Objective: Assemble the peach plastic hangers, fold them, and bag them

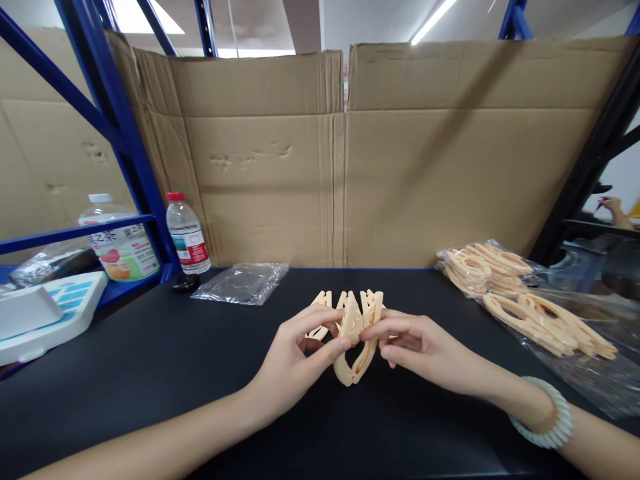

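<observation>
The scene is bright and evenly lit by ceiling tubes above, which are overexposed. A broad soft shadow crosses the cardboard diagonally. The black tabletop shows almost no glare. The centre is sharp; the blue posts bend at the edges from wide-angle distortion, and the far right is dim.

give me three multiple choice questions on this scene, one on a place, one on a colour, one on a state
1. Where is the red-capped bottle?
A. far left of the table, by the blue rack post
B. beside the bagged clips on the right
C. in the left hand

2. What colour are the plastic clips?
A. blue
B. pale orange
C. black

3. How are the clips held?
A. lying untouched
B. by one hand only
C. pinched between the left hand and the right hand

Answers: 1 A, it stands by the blue post; 2 B, peach-toned plastic; 3 C, fingers of both hands grip them.
</observation>
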Motion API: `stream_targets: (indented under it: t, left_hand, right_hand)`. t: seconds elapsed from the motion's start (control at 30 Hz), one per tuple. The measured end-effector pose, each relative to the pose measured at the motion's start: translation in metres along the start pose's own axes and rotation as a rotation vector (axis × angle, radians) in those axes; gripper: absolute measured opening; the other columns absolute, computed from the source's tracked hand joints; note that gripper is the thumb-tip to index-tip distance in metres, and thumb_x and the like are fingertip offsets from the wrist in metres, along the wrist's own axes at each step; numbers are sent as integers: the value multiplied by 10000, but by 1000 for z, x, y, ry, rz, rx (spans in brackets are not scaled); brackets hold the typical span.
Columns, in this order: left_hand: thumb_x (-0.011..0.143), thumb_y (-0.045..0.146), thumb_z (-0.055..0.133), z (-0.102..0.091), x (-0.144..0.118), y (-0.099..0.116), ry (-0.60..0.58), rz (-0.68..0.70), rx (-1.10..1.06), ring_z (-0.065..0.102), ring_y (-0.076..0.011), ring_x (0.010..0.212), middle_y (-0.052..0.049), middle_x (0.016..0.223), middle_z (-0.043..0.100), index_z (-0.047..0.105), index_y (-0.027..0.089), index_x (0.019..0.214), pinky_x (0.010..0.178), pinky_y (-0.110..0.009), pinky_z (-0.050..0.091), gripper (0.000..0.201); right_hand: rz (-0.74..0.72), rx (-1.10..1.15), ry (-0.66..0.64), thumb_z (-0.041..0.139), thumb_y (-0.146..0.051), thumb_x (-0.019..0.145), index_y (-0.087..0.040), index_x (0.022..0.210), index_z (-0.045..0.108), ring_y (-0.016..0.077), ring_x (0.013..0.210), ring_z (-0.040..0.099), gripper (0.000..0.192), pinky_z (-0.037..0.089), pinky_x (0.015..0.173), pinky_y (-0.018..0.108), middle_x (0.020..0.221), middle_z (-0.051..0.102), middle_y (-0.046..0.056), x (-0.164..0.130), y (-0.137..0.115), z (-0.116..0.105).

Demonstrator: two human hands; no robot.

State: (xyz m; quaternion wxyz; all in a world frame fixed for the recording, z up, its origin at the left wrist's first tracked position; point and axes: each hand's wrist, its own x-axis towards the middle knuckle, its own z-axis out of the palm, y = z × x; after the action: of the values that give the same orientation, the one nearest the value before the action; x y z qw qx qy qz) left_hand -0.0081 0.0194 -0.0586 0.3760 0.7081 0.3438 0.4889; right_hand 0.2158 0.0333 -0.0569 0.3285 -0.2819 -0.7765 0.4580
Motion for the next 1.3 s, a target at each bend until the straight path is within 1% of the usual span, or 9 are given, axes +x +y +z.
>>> stream_targets:
  t: [0.27, 0.37, 0.47, 0.53, 0.7, 0.87, 1.03, 1.2, 1.3]
  left_hand:
    - [831, 327, 615, 1, 3, 0, -74, -95, -13, 617, -224, 930, -81, 1035, 661, 663, 209, 1070, 735, -301, 544, 270]
    - [827, 325, 623, 0, 5, -3, -60, -136, -82, 634, -225, 944, -81, 1034, 677, 641, 199, 1080, 758, -305, 548, 283]
    - [812, 348, 636, 0, 7, -4, -26, -200, -143, 642, -234, 940, -98, 1062, 670, 618, 181, 1084, 711, -309, 565, 319]
    - [803, 359, 644, 0, 8, -4, -9, -231, -157, 643, -234, 930, -103, 1062, 666, 609, 174, 1085, 688, -310, 571, 339]
    - [776, 362, 669, 2, 6, -8, -47, -231, -141, 648, -203, 811, -66, 886, 678, 648, 162, 952, 621, -271, 559, 267]
    - [762, 366, 676, 1, 7, -10, -35, -259, -96, 653, -199, 757, -69, 832, 682, 656, 144, 907, 629, -283, 553, 266]
    - [752, 342, 688, 2, 6, -5, 16, -189, 44, 630, -169, 690, -44, 735, 662, 661, 143, 819, 615, -246, 509, 211]
    - [755, 315, 690, 3, 5, -5, 19, -156, 12, 648, -193, 794, -57, 858, 694, 688, 177, 941, 698, -274, 537, 231]
    - [720, 301, 722, 2, 5, -10, 61, -160, -66, 636, -194, 785, -41, 830, 672, 672, 186, 1031, 681, -301, 563, 335]
  right_hand:
    - [-32, -78, -49, 579, -288, 867, -254, 1109, 634, 120, 757, 502, 250, 461, 729, 266, 916, 543, 21, -1, -3, 0]
    - [-26, -55, -55, 564, -286, 876, -244, 1117, 612, 122, 782, 508, 250, 468, 748, 271, 991, 546, 35, 0, -5, -1]
    - [-57, -40, -2, 548, -296, 884, -235, 1097, 593, 154, 914, 522, 226, 464, 830, 305, 1092, 522, 55, 0, -6, -2]
    - [-66, -25, 2, 550, -312, 883, -231, 1070, 572, 161, 936, 517, 205, 456, 846, 314, 1074, 517, 50, -1, -6, -3]
    - [-2, 17, -118, 523, -372, 901, -215, 1037, 535, 142, 841, 497, 208, 431, 768, 283, 943, 514, 23, -4, -7, -3]
    - [22, -2, -144, 490, -405, 917, -204, 1036, 547, 127, 747, 425, 240, 380, 697, 259, 839, 484, 6, -6, -10, -3]
    - [5, -57, -169, 465, -405, 929, -221, 1071, 556, 129, 762, 420, 250, 377, 717, 259, 859, 487, 7, -6, -14, -3]
    - [7, -88, -206, 481, -398, 920, -261, 1269, 506, 142, 807, 457, 376, 404, 753, 275, 959, 520, 28, -5, -14, -3]
    - [11, -68, -226, 484, -384, 921, -277, 1331, 475, 138, 768, 465, 424, 413, 720, 269, 910, 530, 21, -4, -12, -4]
